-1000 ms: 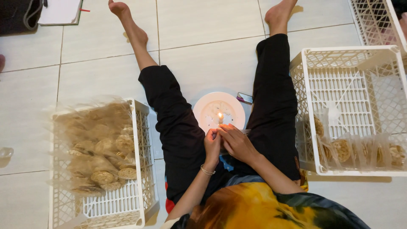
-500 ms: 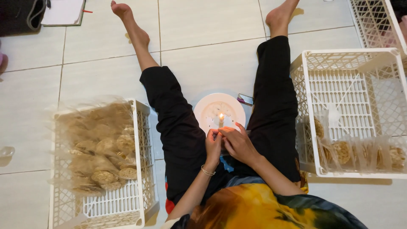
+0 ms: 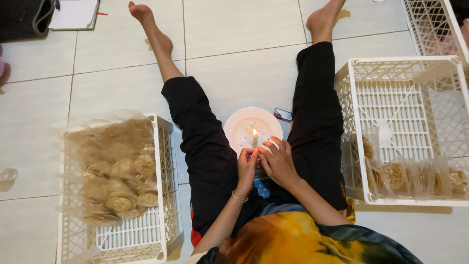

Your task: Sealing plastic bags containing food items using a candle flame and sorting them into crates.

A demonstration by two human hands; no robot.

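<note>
I sit on the tiled floor with my legs spread. Between them stands a white plate (image 3: 239, 128) with a short lit candle (image 3: 254, 138). My left hand (image 3: 246, 165) and my right hand (image 3: 279, 162) meet just below the flame, fingertips pinched together on a small clear packet (image 3: 261, 161) that is mostly hidden by the fingers. A thin bracelet is on my left wrist.
A white plastic crate (image 3: 165, 195) on my left is heaped with clear bags of round cookies (image 3: 122, 171). Another white crate (image 3: 400, 66) on my right holds a row of bagged cookies (image 3: 395, 176). A third crate (image 3: 430, 24), a notebook (image 3: 73, 13) and a dark bag (image 3: 24, 17) lie farther off.
Both hands stay pinched together beside the candle flame, with only slight finger shifts. The view has drifted a little.
</note>
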